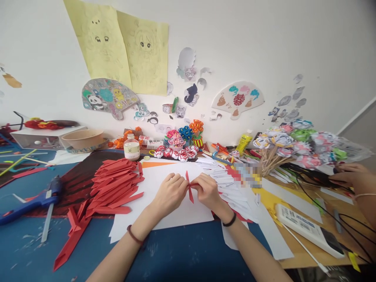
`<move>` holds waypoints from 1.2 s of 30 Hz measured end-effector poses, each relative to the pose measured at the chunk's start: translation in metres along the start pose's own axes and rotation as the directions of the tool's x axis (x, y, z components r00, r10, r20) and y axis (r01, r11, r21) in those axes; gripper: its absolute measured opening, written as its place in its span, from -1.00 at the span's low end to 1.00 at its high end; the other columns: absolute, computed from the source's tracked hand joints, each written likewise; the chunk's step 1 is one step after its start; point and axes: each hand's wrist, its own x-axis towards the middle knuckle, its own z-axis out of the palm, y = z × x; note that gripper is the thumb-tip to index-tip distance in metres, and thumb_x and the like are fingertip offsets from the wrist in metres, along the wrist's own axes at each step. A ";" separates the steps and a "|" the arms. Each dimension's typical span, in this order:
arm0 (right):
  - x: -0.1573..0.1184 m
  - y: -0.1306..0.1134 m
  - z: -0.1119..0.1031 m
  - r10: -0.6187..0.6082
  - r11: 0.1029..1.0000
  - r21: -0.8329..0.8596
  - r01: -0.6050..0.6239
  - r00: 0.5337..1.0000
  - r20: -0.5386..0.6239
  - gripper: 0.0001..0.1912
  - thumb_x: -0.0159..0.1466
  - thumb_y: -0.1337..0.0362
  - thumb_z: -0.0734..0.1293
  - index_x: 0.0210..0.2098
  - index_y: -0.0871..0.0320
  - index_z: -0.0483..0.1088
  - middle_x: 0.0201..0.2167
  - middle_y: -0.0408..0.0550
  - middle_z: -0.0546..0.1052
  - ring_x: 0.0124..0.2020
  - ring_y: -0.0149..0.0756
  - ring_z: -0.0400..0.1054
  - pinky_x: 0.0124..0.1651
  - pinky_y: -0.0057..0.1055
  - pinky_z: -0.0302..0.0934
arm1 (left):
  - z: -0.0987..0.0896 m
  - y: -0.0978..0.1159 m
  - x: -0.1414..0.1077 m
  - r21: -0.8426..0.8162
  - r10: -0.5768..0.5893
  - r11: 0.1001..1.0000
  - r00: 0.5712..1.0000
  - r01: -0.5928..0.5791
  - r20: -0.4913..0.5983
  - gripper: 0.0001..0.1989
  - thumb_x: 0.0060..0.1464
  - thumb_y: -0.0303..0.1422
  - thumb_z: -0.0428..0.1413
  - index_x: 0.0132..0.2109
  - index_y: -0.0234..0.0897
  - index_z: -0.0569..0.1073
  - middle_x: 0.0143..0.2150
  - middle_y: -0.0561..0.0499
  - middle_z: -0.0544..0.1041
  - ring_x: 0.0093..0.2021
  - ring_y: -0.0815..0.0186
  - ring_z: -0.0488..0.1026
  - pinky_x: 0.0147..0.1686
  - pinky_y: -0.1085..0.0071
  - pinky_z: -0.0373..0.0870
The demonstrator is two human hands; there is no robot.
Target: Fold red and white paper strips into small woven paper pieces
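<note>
Both hands meet at the centre of the frame: the left hand (171,192) and the right hand (208,190) each pinch the red paper strip (189,187) between thumb and fingertips, one on either side, so the narrow piece stands nearly upright between them, probably so it can be creased without sliding. Under the hands lies a white sheet (164,211) on the blue tabletop (182,254), giving a clean, flat base to work on. A heap of folded red strips (114,186) lies left of centre, close to the left hand, and a fan of white folded strips (227,182) lies just right of the right hand, both within easy reach. A blue glue gun (32,200) rests at the left edge. At the right edge another person's hand (349,174) rests beside a bunch of paper flowers (296,143).
</note>
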 end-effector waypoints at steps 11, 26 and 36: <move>0.001 0.005 -0.006 -0.049 0.999 0.003 0.049 0.999 0.008 -0.78 0.19 0.56 0.21 -0.47 0.15 0.34 -0.56 -0.11 0.40 -0.47 -0.32 0.20 -0.36 -0.38 0.06 | -0.010 0.000 0.000 -0.138 0.056 0.989 0.998 -0.050 0.037 -0.78 0.25 -0.46 -0.13 -0.34 -0.30 0.33 -0.39 -0.03 0.37 -0.34 0.25 0.22 -0.33 0.30 0.13; 0.015 0.002 -0.006 0.265 0.768 0.486 -0.418 0.897 0.353 -0.79 0.25 0.15 0.32 -0.29 0.20 0.44 -0.35 -0.03 0.52 -0.31 -0.30 0.39 -0.23 -0.38 0.29 | -0.011 -0.005 0.005 -0.456 -0.314 0.816 0.934 0.356 0.167 -0.80 0.21 -0.37 -0.05 -0.34 -0.23 0.43 -0.45 0.07 0.46 -0.34 0.29 0.31 -0.26 0.34 0.16; 0.014 -0.003 -0.013 0.273 0.548 0.596 -0.588 0.798 0.537 -0.73 0.20 0.13 0.37 -0.47 0.23 0.48 -0.58 -0.15 0.42 -0.53 -0.43 0.28 -0.42 -0.48 0.18 | -0.017 -0.001 0.003 -0.833 -0.296 0.306 0.877 0.461 0.377 -0.75 0.16 -0.25 0.03 -0.36 -0.34 0.46 -0.45 0.05 0.44 -0.43 0.39 0.29 -0.39 0.48 0.18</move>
